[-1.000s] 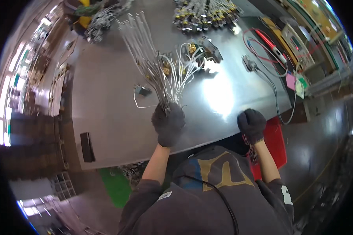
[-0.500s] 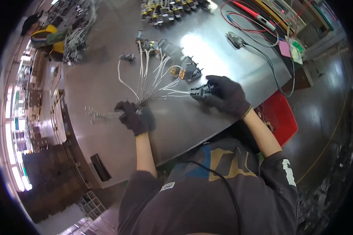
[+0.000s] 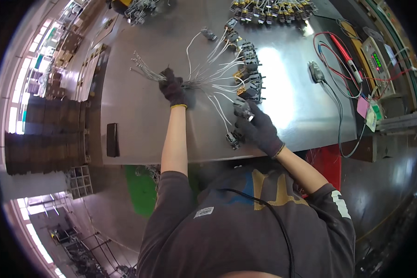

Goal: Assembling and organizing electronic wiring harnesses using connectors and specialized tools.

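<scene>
My left hand [image 3: 173, 87], in a dark knit glove, is closed around a bundle of thin wires [image 3: 197, 85]. Their bare-looking ends [image 3: 146, 68] stick out to its left. To the right the white wires fan out to several plugs, many standing in a column [image 3: 251, 69] with their pins facing right. My gloved right hand [image 3: 260, 129] has its fingers closed on a grey plug [image 3: 242, 109] at the near end of that column. Just left of the right hand's lower side, a dark plug [image 3: 233, 140] lies on the metal table. One more plug [image 3: 208, 34] lies apart, farther off.
A heap of wired plugs [image 3: 273, 11] lies at the far edge of the metal table [image 3: 143, 111]. At the right are a corded grey plug [image 3: 316, 72], a red probe [image 3: 342, 48] and a meter box [image 3: 377, 65]. A dark case [image 3: 112, 139] lies left; a red bin [image 3: 326, 164] stands below.
My view has turned, shifting the table in the picture. The right hand has gone from a dark plug to a grey one; the plugs now form a straighter column. The left hand keeps its hold.
</scene>
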The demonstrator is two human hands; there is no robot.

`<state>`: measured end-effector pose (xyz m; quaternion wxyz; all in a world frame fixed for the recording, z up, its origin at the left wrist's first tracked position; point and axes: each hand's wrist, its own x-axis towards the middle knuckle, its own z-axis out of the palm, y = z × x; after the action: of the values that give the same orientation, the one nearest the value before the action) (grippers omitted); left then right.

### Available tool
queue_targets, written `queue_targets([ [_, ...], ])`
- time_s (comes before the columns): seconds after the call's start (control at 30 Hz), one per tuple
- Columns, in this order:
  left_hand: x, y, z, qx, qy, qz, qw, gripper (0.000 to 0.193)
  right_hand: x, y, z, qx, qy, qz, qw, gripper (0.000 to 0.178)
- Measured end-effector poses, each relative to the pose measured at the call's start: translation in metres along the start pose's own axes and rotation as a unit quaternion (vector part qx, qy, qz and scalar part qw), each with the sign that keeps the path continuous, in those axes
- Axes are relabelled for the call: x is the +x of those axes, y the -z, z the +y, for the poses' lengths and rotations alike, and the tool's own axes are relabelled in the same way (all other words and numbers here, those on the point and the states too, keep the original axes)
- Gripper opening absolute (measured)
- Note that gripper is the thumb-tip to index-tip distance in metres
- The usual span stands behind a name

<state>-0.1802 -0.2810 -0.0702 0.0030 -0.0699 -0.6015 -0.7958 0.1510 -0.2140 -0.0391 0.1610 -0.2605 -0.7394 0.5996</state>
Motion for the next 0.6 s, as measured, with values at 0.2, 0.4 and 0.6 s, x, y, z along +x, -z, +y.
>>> queue_targets([
  [0.2, 0.015, -0.013, -0.010, -0.003, -0.018, -0.043, 0.999, 0.027, 0.013, 0.029, -0.006, -0.130, 0.057, -0.024, 0.990, 0.056],
  [0.4, 0.032, -0.027, -0.022, -0.002, 0.007, -0.011, 1.000, 0.027, 0.045, 0.028, -0.038, -0.107, 0.019, 0.006, 0.994, 0.054],
  [0.6, 0.058, -0.041, -0.049, 0.008, -0.020, -0.026, 0.999, 0.019, 0.071, 0.014, -0.046, -0.311, 0.289, -0.002, 0.905, 0.049],
])
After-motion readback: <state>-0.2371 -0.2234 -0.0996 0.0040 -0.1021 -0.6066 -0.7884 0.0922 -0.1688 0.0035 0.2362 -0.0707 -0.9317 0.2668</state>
